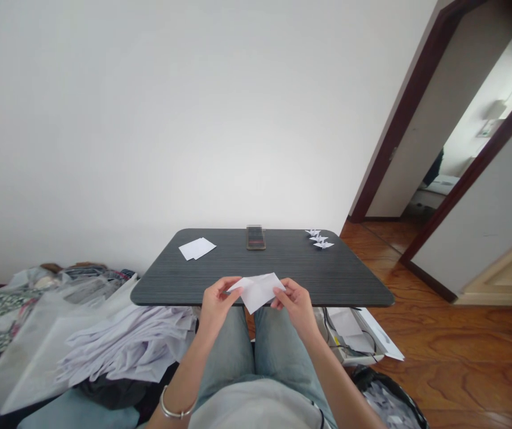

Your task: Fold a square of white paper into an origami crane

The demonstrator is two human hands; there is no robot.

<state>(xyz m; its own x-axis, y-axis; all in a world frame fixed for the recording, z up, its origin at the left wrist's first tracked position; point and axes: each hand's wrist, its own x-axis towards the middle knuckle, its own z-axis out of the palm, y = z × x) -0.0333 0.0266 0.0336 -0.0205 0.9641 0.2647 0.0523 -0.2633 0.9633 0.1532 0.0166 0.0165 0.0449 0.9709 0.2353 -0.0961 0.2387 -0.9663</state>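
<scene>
A partly folded white paper [258,291] is held up at the front edge of the dark table [220,283]. My left hand [220,298] pinches its left corner between thumb and fingers. On the right side, my right hand [295,301] grips the opposite corner in the same way. Flat white sheets [197,248] lie overlapping at the table's back left. Small folded white paper figures [323,244] stand in a row at the back right.
A phone-like dark object [256,237] lies at the table's back middle, near the wall. Piled clothes [126,339] are at the left. Below the table's right side are a box with cables [349,336] and a black bag [390,396].
</scene>
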